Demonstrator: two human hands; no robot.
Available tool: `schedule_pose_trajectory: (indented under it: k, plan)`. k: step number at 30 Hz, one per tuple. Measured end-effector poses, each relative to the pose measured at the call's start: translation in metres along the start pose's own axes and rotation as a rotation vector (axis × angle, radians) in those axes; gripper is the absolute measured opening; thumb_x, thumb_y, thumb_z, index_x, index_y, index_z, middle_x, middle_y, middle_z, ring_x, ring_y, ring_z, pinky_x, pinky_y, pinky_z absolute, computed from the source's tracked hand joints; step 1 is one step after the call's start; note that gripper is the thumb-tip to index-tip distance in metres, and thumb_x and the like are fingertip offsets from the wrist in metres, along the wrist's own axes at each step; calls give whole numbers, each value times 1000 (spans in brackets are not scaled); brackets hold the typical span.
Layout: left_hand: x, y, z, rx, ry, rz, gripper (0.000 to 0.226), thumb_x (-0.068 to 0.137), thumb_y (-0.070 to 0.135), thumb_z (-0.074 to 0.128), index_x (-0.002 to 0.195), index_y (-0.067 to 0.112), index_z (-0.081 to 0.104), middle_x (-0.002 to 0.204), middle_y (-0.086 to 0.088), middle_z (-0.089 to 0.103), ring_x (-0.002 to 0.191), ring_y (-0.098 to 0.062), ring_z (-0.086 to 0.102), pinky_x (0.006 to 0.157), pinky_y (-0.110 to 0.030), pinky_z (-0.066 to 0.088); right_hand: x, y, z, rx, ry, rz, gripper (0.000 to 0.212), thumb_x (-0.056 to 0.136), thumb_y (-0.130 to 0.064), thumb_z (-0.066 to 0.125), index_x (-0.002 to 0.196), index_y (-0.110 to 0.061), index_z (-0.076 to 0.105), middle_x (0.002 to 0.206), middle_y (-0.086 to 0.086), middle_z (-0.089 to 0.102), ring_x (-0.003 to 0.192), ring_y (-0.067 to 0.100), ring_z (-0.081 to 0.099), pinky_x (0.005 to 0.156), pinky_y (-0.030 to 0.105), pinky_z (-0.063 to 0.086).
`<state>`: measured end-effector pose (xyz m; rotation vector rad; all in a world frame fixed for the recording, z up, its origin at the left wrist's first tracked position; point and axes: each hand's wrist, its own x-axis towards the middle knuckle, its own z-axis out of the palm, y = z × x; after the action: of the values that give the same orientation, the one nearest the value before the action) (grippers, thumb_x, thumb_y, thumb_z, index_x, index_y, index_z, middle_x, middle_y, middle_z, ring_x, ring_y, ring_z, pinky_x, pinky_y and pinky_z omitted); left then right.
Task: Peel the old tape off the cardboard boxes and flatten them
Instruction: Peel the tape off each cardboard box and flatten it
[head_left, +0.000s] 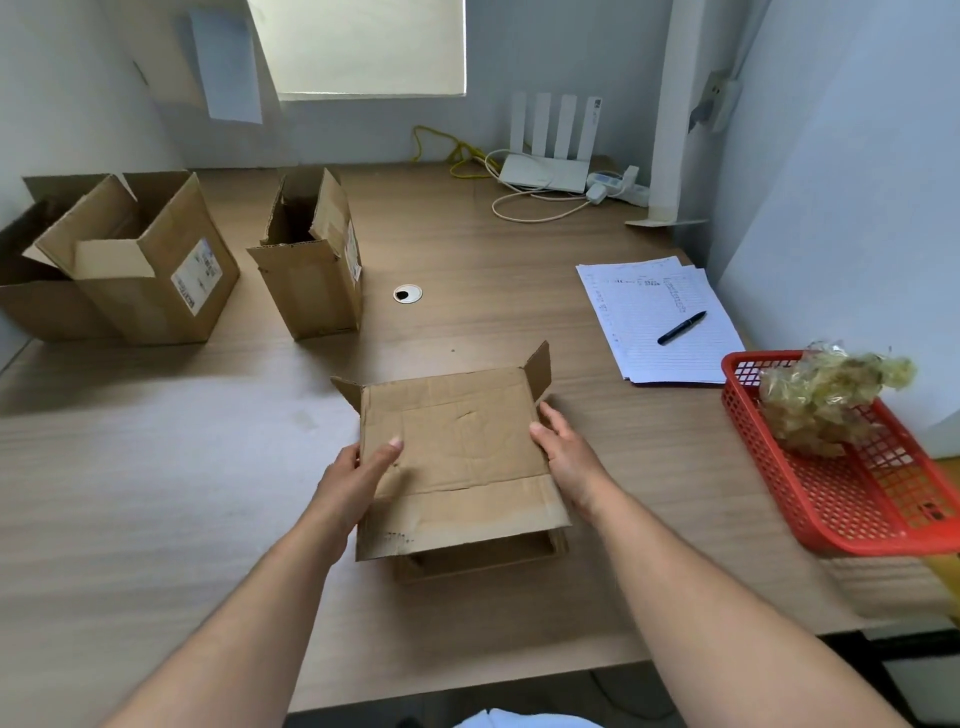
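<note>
A small cardboard box (462, 457) lies in the middle of the wooden desk, partly collapsed, its broad brown face turned up and two small flaps standing at its far corners. My left hand (353, 473) grips its left edge, thumb on top of the face. My right hand (563, 447) holds the right edge, thumb on the top corner and fingers along the side. No tape shows on the upper face. Two open boxes stand at the far left: a large one with a label (150, 260) and a narrow tall one (311, 260).
A red plastic basket (852, 499) with a wad of crumpled clear tape (826, 400) sits at the right desk edge. Lined papers (660, 322) with a black pen (681, 328) lie behind it. A white router (545, 171), cables and a desk grommet (408, 294) are farther back.
</note>
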<state>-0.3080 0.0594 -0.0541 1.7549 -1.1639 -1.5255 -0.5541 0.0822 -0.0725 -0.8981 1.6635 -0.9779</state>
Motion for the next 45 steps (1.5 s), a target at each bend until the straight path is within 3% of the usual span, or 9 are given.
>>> schedule_pose_trajectory:
  k: [3,9,14,16,21,27,32,41,45]
  plan:
    - [6,-8,-7,11,93,-14,43,85,37,69,120,23,50,113,1,62,94,-18,63,70,-32,50,4,-1,17,-218,-39,-70,51,101,-28,36,150,-24,22,156,7,23,142,20,23,116,32,17]
    - [14,-22,-38,-62,129,-48,27,83,20,72,107,19,60,102,-5,70,86,-26,69,68,-36,56,6,22,43,-753,-86,-49,56,98,-48,31,150,-40,10,161,-2,-2,147,23,-3,116,45,3]
    - [21,-42,-44,25,210,-15,33,84,17,71,113,19,57,111,-4,66,93,-23,65,80,-37,52,7,36,59,-1089,-138,-76,59,96,-55,30,148,-44,5,160,2,-10,146,25,-14,116,47,-5]
    - [24,-50,-41,209,264,6,52,83,20,70,130,19,47,124,-5,59,105,-25,59,89,-37,48,8,37,63,-1167,-143,-67,59,96,-56,29,148,-44,5,160,3,-11,145,27,-15,116,48,-6]
    - [25,-73,-19,872,283,259,87,86,44,63,153,23,13,160,-7,10,146,-24,9,116,-37,10,9,39,70,-1245,-135,-49,60,96,-57,29,148,-44,2,159,5,-13,145,29,-17,115,51,-7]
    - [36,-98,3,1275,16,323,81,81,75,-1,144,31,-26,146,-4,-41,132,-20,-42,113,-42,-23,13,33,77,-1258,-79,-65,62,95,-52,37,150,-36,11,160,6,-4,146,28,-10,115,50,-6]
    - [38,-101,7,1299,61,341,81,73,77,-15,138,31,-30,144,-5,-41,130,-20,-44,108,-41,-30,25,33,111,-1276,-126,-381,63,98,-50,26,152,-30,0,159,-1,-14,145,21,-16,115,45,-13]
    - [40,-100,7,1358,33,314,77,74,73,-11,135,32,-34,142,-7,-45,122,-21,-52,106,-45,-30,43,53,118,-1371,-86,-409,61,94,-57,17,150,-38,2,160,-4,-5,146,19,-9,110,46,-18]
    - [42,-98,4,1322,6,325,81,78,74,-1,144,34,-24,155,-6,-31,137,-22,-38,107,-43,-27,41,43,118,-1319,-148,-364,59,96,-54,24,150,-39,5,160,-5,-7,146,17,-11,112,46,-15]
